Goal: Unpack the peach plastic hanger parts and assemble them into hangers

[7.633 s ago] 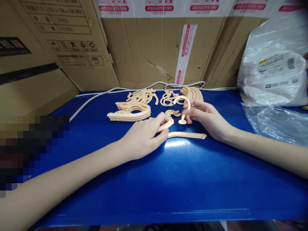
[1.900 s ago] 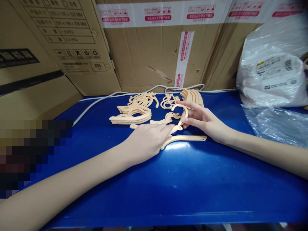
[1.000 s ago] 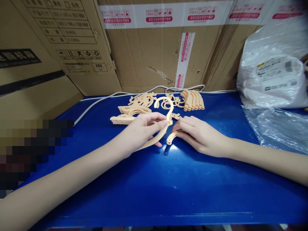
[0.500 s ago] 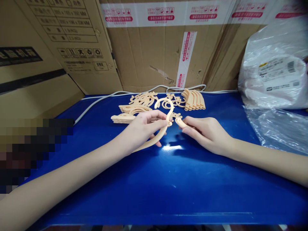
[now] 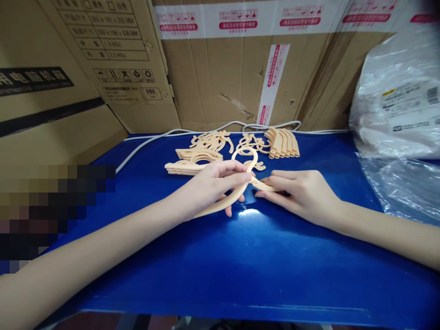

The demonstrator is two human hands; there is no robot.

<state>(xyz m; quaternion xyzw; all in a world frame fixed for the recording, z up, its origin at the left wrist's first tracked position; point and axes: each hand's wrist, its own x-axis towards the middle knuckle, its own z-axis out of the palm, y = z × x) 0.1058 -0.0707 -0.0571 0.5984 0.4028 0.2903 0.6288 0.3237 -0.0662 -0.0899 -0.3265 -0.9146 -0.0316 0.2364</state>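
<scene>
My left hand (image 5: 216, 183) is closed on a cream plastic hanger piece, its curved hook (image 5: 254, 156) pointing up and one arm (image 5: 220, 205) sweeping down under the wrist. Between the fingers and thumb of my right hand (image 5: 302, 195) is a second hanger arm (image 5: 263, 185), mostly covered by the hand. The end of that arm meets the base of the hook at my left fingertips; whether the two are joined, I cannot tell. Behind my hands lie stacked hanger arms (image 5: 184, 168), loose hooks (image 5: 252, 142) and a row of curved arms (image 5: 283, 143).
All this is on a blue table (image 5: 227, 270). Cardboard boxes (image 5: 213, 82) wall off the back and left. A white cable (image 5: 165, 134) runs along the rear edge. At the right sits a clear plastic bag (image 5: 395, 101) around a white labelled package.
The right-hand hanger arm has moved left, and its end now touches the hook's base at my left fingertips. Earlier there was a small gap. The whole view has shifted slightly.
</scene>
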